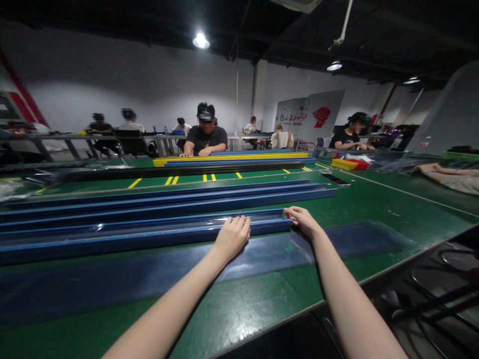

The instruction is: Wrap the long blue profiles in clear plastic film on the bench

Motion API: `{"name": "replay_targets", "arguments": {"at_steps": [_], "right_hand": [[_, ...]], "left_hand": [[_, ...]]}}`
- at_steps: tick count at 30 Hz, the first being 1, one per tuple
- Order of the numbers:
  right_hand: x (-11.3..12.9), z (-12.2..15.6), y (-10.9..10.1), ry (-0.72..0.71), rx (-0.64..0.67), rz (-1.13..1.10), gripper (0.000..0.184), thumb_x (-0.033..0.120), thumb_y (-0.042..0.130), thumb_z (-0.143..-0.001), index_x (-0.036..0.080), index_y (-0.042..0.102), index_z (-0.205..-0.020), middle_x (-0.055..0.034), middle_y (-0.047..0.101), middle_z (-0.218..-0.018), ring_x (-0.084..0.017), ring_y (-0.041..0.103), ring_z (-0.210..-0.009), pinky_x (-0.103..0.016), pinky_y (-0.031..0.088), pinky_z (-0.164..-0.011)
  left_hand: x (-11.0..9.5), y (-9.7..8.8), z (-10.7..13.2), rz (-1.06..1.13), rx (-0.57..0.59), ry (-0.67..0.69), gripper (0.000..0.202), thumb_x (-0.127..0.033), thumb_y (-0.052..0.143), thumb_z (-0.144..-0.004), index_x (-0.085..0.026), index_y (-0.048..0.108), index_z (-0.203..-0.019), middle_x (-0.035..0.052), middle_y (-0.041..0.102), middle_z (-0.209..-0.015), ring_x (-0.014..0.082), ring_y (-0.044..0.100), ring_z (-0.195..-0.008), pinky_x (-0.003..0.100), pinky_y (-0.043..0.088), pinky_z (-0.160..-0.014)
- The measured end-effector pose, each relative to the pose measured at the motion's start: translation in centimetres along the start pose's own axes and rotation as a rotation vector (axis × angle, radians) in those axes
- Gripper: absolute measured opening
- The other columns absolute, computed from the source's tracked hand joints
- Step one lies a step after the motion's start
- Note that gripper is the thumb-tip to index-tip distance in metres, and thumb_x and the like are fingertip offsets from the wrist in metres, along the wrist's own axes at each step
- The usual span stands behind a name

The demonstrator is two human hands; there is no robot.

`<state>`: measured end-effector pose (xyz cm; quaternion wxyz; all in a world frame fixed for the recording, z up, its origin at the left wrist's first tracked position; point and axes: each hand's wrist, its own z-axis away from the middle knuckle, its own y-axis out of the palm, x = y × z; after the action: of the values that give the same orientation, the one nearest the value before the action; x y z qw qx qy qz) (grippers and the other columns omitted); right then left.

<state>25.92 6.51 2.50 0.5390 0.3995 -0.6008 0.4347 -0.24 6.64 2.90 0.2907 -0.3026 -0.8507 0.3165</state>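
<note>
A long blue plastic channel (pixel 123 244) lies lengthwise on the green table, running out of view at the left. Shiny highlights along its trough look like clear film (pixel 209 219). My left hand (pixel 232 238) lies over the near wall, fingers together and bent into the trough. At the channel's right end, my right hand (pixel 302 220) is closed in a pinch at the corner; whether it also grips film there, I cannot tell. Nearer to me, a long flat strip of clear, bluish plastic film (pixel 149 271) stretches across the table beneath both wrists.
More blue channels (pixel 262 194) lie parallel beyond mine. Farther back are a black strip (pixel 187 171) and a yellow strip (pixel 239 158), with a person (pixel 207 134) leaning over them. A phone (pixel 336 179) and a yellow tray (pixel 344 164) sit to the right.
</note>
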Motion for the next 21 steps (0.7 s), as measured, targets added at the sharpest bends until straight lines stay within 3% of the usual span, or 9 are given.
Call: {"name": "replay_targets", "arguments": {"at_steps": [21], "right_hand": [[-0.06,0.18,-0.06,-0.011,0.003,0.123,0.026,0.040,0.064,-0.055,0.017,0.051,-0.056,0.0061,0.040,-0.040,-0.005,0.032,-0.036,-0.019,0.022,-0.035]], "left_hand": [[-0.04,-0.73,-0.21,0.014,0.053,-0.012,0.018,-0.019,0.038,-0.086,-0.014,0.055,-0.089,0.0058,0.060,-0.076,0.0180,0.055,-0.070,0.031,0.035,-0.064]]}}
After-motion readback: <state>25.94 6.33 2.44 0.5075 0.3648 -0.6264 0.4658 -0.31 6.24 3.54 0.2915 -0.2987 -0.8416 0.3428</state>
